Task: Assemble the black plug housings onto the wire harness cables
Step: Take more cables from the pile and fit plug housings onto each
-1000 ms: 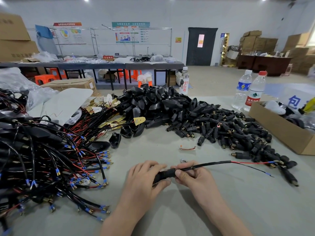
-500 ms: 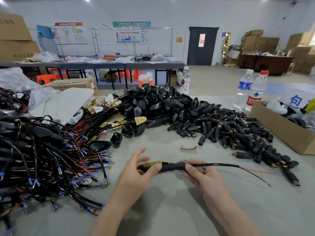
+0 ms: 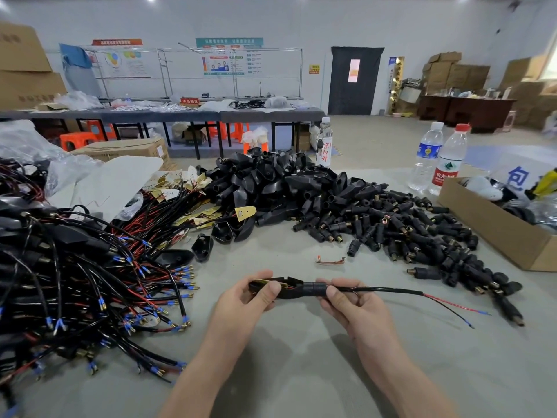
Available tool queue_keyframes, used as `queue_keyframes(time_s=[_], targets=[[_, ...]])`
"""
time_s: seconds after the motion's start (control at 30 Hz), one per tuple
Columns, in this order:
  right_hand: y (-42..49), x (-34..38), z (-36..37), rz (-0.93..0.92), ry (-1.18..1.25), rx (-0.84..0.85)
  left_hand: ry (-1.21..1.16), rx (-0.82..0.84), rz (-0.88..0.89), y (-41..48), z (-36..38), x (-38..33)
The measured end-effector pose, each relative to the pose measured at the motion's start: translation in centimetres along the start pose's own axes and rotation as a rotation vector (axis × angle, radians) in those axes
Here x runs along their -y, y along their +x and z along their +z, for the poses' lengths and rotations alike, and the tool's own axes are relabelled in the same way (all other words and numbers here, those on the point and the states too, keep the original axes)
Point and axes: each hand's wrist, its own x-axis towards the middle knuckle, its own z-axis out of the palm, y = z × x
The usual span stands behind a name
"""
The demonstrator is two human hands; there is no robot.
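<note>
Two hands (image 3: 241, 306) (image 3: 358, 312) hold housing (image 3: 298, 290); bottle (image 3: 325, 152) reads 京白开.

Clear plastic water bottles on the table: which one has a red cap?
The rightmost clear plastic bottle, red-labelled, nearest the brown cardboard box. Its blue-labelled neighbour and the far bottle with red lettering have pale caps.

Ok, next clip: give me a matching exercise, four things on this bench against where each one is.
1. black plug housing
2. red-capped bottle
3. cardboard box
4. copper clip

A. lies alone, just beyond the hands
B. gripped by left hand and right hand
C. stands upright beside another bottle
D. open, far right

Pairs: 1-B, 2-C, 3-D, 4-A
</note>
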Motion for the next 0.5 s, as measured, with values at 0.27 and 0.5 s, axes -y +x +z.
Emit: queue_keyframes(time_s=[0.27,0.5], targets=[[-0.3,0.2,0.1,-0.017,0.001,0.022,-0.123,-0.017,-0.016,-0.5,0.8,-0.3],[-0.8,-0.2,1.4,0.021,-0.079,0.074,-0.473,0.095,-0.131,-1.6,3.8,-0.5]])
